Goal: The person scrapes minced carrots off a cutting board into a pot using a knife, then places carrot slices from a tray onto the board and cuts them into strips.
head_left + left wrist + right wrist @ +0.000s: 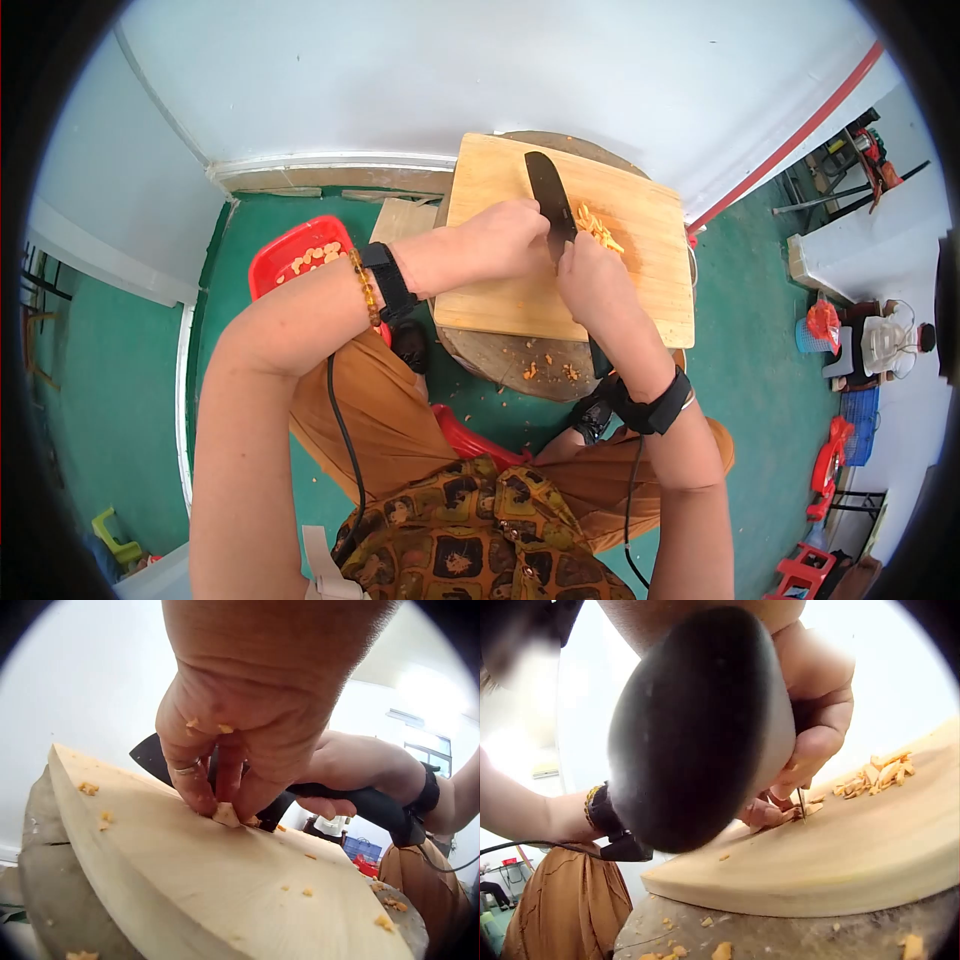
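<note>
My right hand [597,280] grips a black-bladed knife [546,188] by its dark handle, whose rounded end [697,727] fills much of the right wrist view. The blade stands edge down on the wooden cutting board [485,185]. Close against the blade, my left hand [503,240] pinches a small pale orange food piece [225,815] on the board with its fingertips. Just beyond the knife lies a heap of cut orange strips [598,228]. Orange crumbs cling to the back of the left hand.
Under the board is a round wooden block [500,357] with scattered orange crumbs. A red basin [262,268] holding pale orange slices [316,258] stands on the green floor at left. A white wall [330,80] rises behind the board. Cables run from both wrists.
</note>
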Demonstrator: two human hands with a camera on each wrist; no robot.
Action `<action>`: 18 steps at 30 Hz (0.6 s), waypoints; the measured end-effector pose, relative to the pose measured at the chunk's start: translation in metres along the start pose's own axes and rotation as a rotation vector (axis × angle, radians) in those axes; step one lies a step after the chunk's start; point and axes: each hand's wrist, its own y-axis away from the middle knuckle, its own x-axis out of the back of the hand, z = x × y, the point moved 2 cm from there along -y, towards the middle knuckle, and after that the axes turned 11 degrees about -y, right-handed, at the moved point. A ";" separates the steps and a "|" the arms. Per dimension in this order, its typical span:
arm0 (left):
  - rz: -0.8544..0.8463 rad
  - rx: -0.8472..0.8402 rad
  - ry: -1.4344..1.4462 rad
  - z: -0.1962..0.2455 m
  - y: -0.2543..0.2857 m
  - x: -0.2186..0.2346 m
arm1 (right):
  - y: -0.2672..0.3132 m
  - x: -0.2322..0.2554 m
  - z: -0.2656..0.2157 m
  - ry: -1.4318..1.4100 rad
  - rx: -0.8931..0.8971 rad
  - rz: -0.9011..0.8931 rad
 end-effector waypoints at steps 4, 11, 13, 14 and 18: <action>-0.003 0.000 -0.002 0.004 0.006 0.008 | 0.011 0.008 0.007 0.053 -0.018 -0.031; 0.120 0.004 0.012 0.003 0.008 0.011 | 0.023 0.024 0.012 -0.028 -0.039 -0.011; 0.195 -0.037 -0.031 0.004 0.007 0.009 | 0.024 0.025 0.014 -0.110 -0.072 0.006; 0.188 -0.039 -0.021 0.006 0.006 0.010 | 0.023 0.026 0.014 -0.105 -0.065 0.009; 0.073 -0.053 -0.059 0.018 0.002 0.007 | 0.022 0.023 0.016 -0.050 -0.043 -0.001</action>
